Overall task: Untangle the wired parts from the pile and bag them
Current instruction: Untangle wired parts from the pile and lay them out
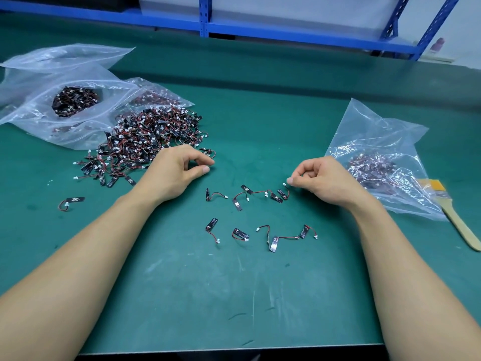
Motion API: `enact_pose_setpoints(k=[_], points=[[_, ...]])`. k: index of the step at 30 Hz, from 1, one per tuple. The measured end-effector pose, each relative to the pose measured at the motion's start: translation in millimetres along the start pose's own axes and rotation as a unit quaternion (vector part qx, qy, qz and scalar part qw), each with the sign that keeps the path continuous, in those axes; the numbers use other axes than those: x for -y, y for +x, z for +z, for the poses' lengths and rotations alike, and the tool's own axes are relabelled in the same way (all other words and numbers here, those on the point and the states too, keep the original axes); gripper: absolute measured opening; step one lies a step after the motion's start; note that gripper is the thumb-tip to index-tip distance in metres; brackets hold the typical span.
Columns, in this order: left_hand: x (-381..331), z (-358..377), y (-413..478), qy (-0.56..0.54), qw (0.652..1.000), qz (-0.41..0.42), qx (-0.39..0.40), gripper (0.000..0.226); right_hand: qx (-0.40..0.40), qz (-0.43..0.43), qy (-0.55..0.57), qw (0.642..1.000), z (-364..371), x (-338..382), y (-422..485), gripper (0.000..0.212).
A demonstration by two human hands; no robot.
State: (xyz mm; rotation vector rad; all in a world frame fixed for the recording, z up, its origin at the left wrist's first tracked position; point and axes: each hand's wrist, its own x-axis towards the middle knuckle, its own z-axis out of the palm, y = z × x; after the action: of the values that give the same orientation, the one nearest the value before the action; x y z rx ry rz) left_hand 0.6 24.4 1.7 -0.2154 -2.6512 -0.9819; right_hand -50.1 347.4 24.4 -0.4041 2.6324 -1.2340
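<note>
Green mat (234,282) all round, and out beyond the left knuckles lie three clear bags (31,105), at least one holding parts. Just behind the left fingers sits the pile (151,136), thickly tangled. One stray part (71,201) lies well out to the left of that wrist. The left hand (179,170) rests at the pile's edge, fingers loosely curled, with nothing showing between thumb and forefinger.

Between the two hands, spread below the fingertips, are the loose parts (240,234). I count about ten in two rough rows of five, though a couple overlap.

The right hand (325,178) pinches the white plug of the upper row's last part (285,194), thumb against forefinger. I'd lift it slowly by that plug so its wire slips free of the neighbour touching it, and pin that neighbour down with the left fingers.

Behind the right knuckles sits one part-filled bag (364,126), and past it one brush (458,226).
</note>
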Motion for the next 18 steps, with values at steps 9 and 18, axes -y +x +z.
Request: enact_pose_setpoints(k=[9, 18], points=[[1.4, 0.3, 1.3, 0.011, 1.0, 0.002, 0.002, 0.015, 0.005, 0.001, -0.002, 1.0, -0.3, 1.3, -0.8, 0.022], [0.9, -0.3, 0.9, 0.011, 1.0, 0.002, 0.0, 0.015, 0.005, 0.005, 0.0, 1.0, -0.4, 1.0, -0.5, 0.022]])
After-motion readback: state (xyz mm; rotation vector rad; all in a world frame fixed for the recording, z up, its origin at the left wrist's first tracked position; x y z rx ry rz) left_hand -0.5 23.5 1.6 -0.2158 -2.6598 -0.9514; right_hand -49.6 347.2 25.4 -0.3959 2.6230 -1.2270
